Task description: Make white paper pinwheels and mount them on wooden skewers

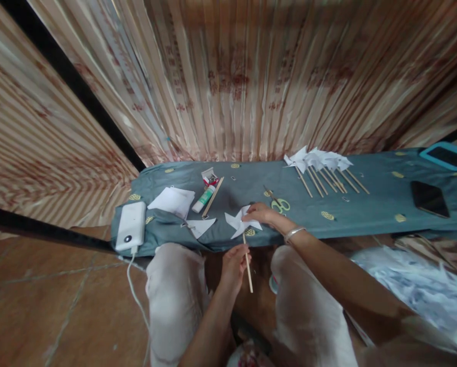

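Note:
A white paper pinwheel [235, 222] on a thin wooden stick [249, 278] is held over the front edge of the bench. My left hand [234, 264] is closed around the stick below the paper blades. Fingers of my right hand [262, 214], with a bangle at the wrist, pinch the pinwheel near its middle; the fingertips are partly hidden. Green-handled scissors [280, 205] lie just behind my right hand. Left of the pinwheel are a cut paper piece [201, 228], a glue stick [204, 199], loose wooden sticks [214, 196] and a small open box [209, 177] of metal bits.
Several finished pinwheels [320, 159] lie in a row at the back right. White paper sheets [173, 200] and a power bank [131, 224] with a cable sit left. A dark phone [429, 199] and blue-framed device [448, 155] lie far right on the cloth-covered bench [370, 219].

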`<state>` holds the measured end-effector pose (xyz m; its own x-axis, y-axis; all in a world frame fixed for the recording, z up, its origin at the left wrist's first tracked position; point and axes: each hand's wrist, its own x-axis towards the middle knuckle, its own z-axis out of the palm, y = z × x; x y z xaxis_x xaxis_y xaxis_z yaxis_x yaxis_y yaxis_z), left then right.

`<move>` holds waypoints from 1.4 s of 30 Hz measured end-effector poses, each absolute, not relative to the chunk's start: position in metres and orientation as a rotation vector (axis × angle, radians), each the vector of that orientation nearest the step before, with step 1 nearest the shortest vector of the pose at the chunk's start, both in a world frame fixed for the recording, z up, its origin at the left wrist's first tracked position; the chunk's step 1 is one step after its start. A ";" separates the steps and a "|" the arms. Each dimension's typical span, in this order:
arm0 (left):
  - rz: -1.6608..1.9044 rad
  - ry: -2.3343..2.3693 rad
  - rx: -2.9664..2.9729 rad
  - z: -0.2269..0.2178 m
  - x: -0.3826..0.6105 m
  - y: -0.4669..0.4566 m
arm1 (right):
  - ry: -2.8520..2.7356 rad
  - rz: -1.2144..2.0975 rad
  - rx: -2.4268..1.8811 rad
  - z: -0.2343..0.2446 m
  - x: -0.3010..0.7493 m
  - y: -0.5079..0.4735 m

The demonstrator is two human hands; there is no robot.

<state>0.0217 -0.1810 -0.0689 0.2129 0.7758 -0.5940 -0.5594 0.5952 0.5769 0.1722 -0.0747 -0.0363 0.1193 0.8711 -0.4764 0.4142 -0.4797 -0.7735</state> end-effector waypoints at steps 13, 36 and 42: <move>0.986 0.906 0.378 -0.035 0.035 -0.125 | -0.730 1.450 -1.306 -0.022 0.191 -0.067; 0.898 0.894 0.480 -0.044 0.042 -0.053 | -0.637 1.429 -1.070 -0.050 0.160 -0.056; 0.820 0.926 0.478 -0.047 0.034 -0.056 | -0.628 1.438 -1.085 -0.050 0.167 -0.052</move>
<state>0.0340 -0.0558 -0.0465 0.3411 0.7905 -0.5087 -0.4093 0.6120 0.6767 0.1667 -0.0523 -0.0500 0.0999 0.9604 -0.2601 -0.4623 -0.1866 -0.8669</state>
